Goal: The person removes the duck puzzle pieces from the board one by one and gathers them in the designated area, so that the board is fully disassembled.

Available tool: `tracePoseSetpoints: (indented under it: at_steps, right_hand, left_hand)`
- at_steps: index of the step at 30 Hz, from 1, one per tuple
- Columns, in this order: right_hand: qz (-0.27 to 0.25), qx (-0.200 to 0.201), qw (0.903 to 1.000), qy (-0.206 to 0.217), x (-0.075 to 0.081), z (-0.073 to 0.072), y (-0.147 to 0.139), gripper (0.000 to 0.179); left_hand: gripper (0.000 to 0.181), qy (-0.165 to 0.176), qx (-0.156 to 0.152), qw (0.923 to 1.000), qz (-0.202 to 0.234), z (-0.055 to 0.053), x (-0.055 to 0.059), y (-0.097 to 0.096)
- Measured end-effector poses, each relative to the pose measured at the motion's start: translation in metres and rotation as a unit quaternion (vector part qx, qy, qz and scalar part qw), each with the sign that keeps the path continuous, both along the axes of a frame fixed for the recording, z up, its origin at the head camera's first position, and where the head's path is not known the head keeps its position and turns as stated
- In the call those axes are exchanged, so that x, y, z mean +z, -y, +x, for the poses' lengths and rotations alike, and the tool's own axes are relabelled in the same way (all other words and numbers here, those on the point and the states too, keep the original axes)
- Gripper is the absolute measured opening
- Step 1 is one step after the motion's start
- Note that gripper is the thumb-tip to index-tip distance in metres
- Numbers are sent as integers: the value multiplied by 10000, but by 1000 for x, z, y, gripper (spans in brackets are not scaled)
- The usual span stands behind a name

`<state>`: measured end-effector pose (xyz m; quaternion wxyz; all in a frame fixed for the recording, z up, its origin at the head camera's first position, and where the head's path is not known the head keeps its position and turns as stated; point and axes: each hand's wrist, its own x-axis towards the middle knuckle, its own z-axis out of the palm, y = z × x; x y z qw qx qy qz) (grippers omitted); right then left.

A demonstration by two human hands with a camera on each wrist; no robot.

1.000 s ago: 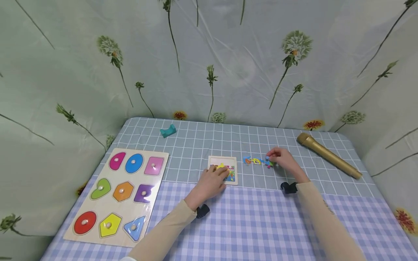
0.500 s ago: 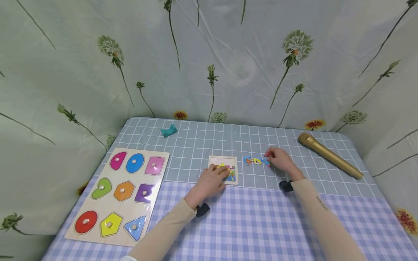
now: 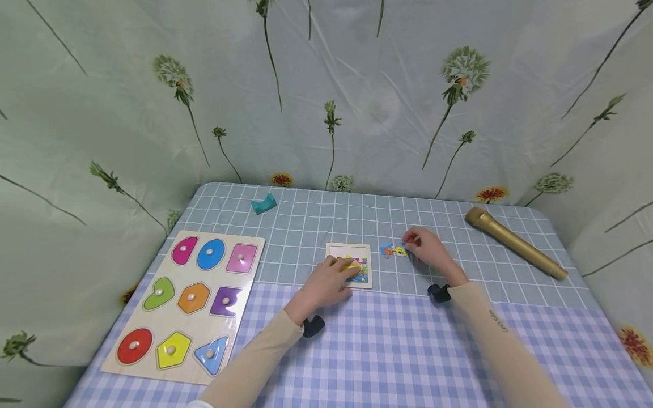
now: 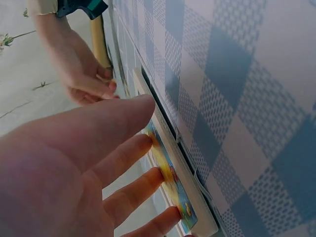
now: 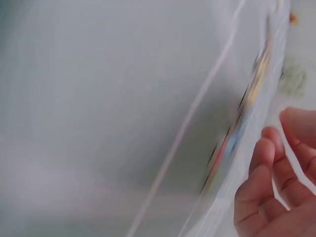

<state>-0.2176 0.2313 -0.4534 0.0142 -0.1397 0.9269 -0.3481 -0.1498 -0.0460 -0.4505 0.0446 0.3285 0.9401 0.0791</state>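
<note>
My left hand (image 3: 326, 281) rests its fingertips on a small square jigsaw tray (image 3: 349, 247) with a pale wooden rim. In the left wrist view, spread fingers touch the colourful puzzle pieces (image 4: 170, 170) inside it; its upper part shows bare backing in the head view. To the tray's right lie loose jigsaw pieces, a blue and orange one (image 3: 386, 250) and a yellow one (image 3: 401, 251). Over the right end of that row is my right hand (image 3: 431, 250), partly hiding it. In the right wrist view its bent fingers (image 5: 259, 153) hold nothing, apart from the blurred pieces.
A large wooden shape board (image 3: 143, 317) with knobbed pieces lies at the left. A teal curved block (image 3: 263, 204) is near the back edge. The gold microphone (image 3: 515, 243) lies at the right. A checked cloth (image 3: 388, 351) covers the table's front.
My right hand has moved left along the row of loose pieces, from the rightmost piece toward the yellow one. The left hand has stayed on the tray.
</note>
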Motion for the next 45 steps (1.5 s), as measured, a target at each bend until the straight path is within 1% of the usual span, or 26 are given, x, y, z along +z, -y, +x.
tracePoseSetpoints:
  at_steps: [2,4,6,9,12,14,17,20,24,28,37,41,45]
  right_hand:
    - [-308,187,9993,88,1,3,13,10]
    - [-494,411,9977,220,2,8,26,14]
    - [-572,620,9958,362,1,12,39,17]
    - [-559,934,9930,468,1,16,56,20]
    - [-464,1141,9914,434,0,19,68,21]
    - [-358,1199,9914,388,0,21,73,20]
    - [-114,1223,9920,307,-1,22,79,20]
    - [89,1201,9922,311,0,23,82,21]
    - [173,1168,9925,315,1,23,85,22]
    - [42,1188,9925,285,1,23,86,24]
    - [-188,1318,9907,262,-1,21,85,26]
    - [-420,1271,9897,509,-1,20,83,22]
    - [-841,1105,9879,691,1,19,76,14]
  left_hand:
    - [47,50,-86,10000,-8,-1,1,1]
    - [48,78,-207,9997,-57,-2,1,2]
    - [49,120,-322,9993,-112,-2,2,3]
    - [49,173,-429,9989,-124,-3,3,4]
    - [49,179,-421,9989,-120,-2,3,5]
    - [48,141,-386,9991,-114,-1,2,5]
    - [48,89,-334,9994,-90,1,2,4]
    - [46,23,-293,9995,-63,2,1,3]
    - [43,-94,-268,9996,-68,1,0,2]
    - [43,-181,-280,9993,-160,0,0,1]
    - [44,-186,-286,9989,-335,0,2,1]
    - [44,-179,-306,9990,-284,1,2,2]
    - [44,-204,-348,9989,-240,1,1,2]
